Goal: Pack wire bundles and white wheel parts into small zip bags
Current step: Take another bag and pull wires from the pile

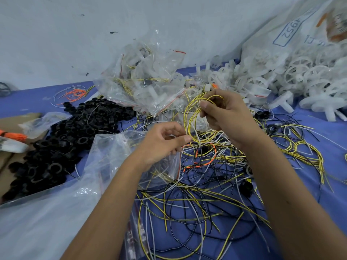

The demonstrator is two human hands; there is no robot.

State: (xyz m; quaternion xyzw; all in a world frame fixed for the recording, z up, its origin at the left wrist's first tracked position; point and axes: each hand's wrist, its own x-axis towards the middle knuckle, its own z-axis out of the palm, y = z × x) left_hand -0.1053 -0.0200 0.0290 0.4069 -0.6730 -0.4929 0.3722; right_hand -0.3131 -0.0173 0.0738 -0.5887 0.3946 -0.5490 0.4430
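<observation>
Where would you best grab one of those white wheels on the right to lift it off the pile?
Probably by the rim, coming from above. The white wheel at the pile's near edge lies tilted with its rim exposed and its axle stub pointing down toward the blue cloth, so the rim edge gives fingers two opposite faces. Both hands are busy: the right hand and left hand pinch a yellow wire loop.

Right hand (pixel 225 113) and left hand (pixel 165 141) pinching a yellow wire loop (pixel 195 119), loose wires (pixel 197 199) beneath, white wheels (pixel 300 76) behind
</observation>
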